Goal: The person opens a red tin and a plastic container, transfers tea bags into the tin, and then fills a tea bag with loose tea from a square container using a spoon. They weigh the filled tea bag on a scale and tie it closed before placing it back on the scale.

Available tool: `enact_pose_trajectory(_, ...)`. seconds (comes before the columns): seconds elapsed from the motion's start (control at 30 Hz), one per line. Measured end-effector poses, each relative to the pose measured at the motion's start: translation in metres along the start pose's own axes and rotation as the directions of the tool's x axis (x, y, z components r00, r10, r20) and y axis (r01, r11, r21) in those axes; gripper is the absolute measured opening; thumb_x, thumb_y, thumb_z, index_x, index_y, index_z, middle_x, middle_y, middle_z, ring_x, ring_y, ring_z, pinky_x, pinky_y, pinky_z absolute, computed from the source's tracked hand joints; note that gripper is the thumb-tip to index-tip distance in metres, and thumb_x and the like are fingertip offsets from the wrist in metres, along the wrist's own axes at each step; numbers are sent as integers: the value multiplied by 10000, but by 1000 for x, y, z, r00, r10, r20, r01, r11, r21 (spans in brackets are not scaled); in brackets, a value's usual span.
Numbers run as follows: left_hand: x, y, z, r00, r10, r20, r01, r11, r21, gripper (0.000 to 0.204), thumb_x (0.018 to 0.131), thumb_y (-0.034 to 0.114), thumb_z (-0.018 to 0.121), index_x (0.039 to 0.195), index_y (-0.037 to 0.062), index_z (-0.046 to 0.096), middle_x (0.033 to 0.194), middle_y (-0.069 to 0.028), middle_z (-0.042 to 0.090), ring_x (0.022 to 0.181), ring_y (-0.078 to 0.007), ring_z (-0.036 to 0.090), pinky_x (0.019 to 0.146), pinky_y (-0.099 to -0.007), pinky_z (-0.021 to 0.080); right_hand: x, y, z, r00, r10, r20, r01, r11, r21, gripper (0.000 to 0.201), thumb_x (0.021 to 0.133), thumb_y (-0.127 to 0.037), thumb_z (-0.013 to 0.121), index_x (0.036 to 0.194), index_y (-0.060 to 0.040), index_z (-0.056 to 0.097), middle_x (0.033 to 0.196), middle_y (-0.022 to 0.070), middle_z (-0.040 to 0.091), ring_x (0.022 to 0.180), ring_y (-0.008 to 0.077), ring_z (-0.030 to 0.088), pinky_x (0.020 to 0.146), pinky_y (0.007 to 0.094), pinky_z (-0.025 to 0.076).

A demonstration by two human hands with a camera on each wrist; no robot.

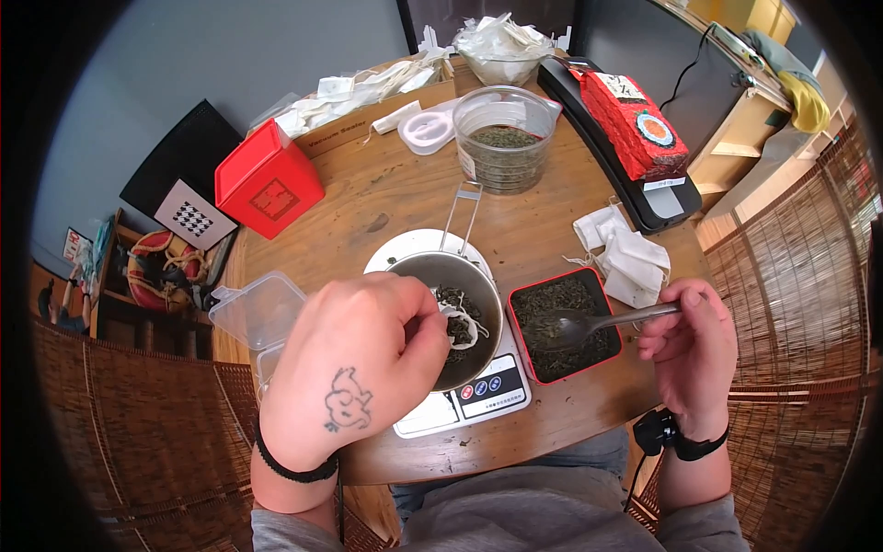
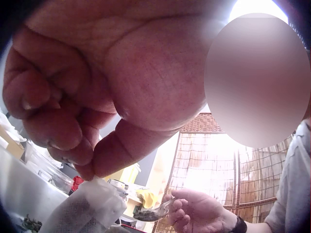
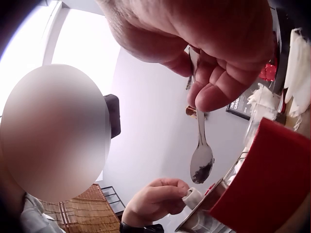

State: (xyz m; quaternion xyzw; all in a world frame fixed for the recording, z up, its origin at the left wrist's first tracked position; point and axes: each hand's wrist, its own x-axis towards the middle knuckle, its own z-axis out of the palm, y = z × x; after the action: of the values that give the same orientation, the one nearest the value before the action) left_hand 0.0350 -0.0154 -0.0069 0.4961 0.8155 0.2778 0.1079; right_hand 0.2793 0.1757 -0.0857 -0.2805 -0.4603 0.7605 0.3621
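Note:
My left hand (image 1: 363,354) pinches the top of a small white tea bag (image 2: 92,206) between thumb and fingertips, over a metal pot (image 1: 494,304). Dark leaves show through the bag's lower part in the left wrist view. Loose tea leaves (image 1: 455,373) lie in the pot, which stands on a white kitchen scale (image 1: 506,396). In my right hand (image 1: 696,354) is a metal spoon (image 1: 635,316), gripped by its handle. Some leaves sit in the spoon's bowl, which overlaps a red tin (image 1: 581,374) full of tea leaves in the head view.
White empty bags (image 1: 635,262) lie behind the tin. Farther back are a clear tub (image 1: 504,170), a red packet (image 1: 635,124) on a black machine (image 1: 658,207), and a cardboard box (image 1: 368,118) of bags. A red container (image 1: 271,189) and clear plastic lid (image 1: 262,308) stand left.

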Motion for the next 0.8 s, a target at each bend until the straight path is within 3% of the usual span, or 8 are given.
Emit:
enact_pose_trajectory(0.23,-1,0,2,1000,7,-5,-7,1000,-17,118,835,87,721,803,-27,720,737,-194,684,686,-369,688,640,-425,522,-5,-4,38,977,72,201,-72,997,-7,263,1106,-214,583,1204,26,629,930,174,792,781,206,774,715,318,627)
enact_pose_trajectory(0.37,-1,0,1,1000,20,-6,-20,1000,-22,116,833,86,723,802,-25,721,740,-194,684,680,-372,687,632,-425,521,-9,-4,51,977,57,206,-40,996,-85,267,1110,-212,578,1213,28,633,944,169,791,793,192,771,720,310,623)
enact_pose_trajectory(0.47,-1,0,1,1000,28,5,-28,999,-19,112,832,88,724,802,-20,724,740,-194,684,688,-377,687,637,-427,523,-16,-2,58,981,-24,195,58,984,-171,232,1099,-162,594,1215,32,645,973,154,788,808,177,766,737,291,615)
enact_pose_trajectory(0.53,-1,1,2,1000,20,15,-20,1000,-7,110,829,90,724,801,-17,725,739,-195,682,695,-384,685,641,-432,524,-21,-2,64,955,-151,256,216,944,-248,202,1072,-90,627,1224,42,650,985,136,782,831,176,768,767,281,611)
enact_pose_trajectory(0.67,-1,1,3,1000,21,16,-21,1000,-1,110,827,93,724,804,-14,725,741,-196,681,700,-388,683,644,-436,524,-21,-9,80,913,-238,330,340,892,-298,157,1031,-44,681,1169,32,684,977,113,778,842,152,762,753,274,602)
enact_pose_trajectory(0.73,-1,1,3,999,28,20,-28,1000,1,109,824,95,727,809,-14,724,746,-199,681,701,-393,681,644,-440,524,-16,-11,83,838,-302,454,512,722,-465,122,991,-48,739,1097,7,715,935,95,777,792,128,753,691,270,586)
enact_pose_trajectory(0.8,-2,0,4,999,29,21,-29,1000,3,106,825,92,727,811,-13,724,748,-200,680,702,-391,682,645,-437,524,-13,-12,92,820,-321,475,545,691,-474,115,966,-48,762,1066,-7,724,915,90,773,753,133,746,664,273,578)
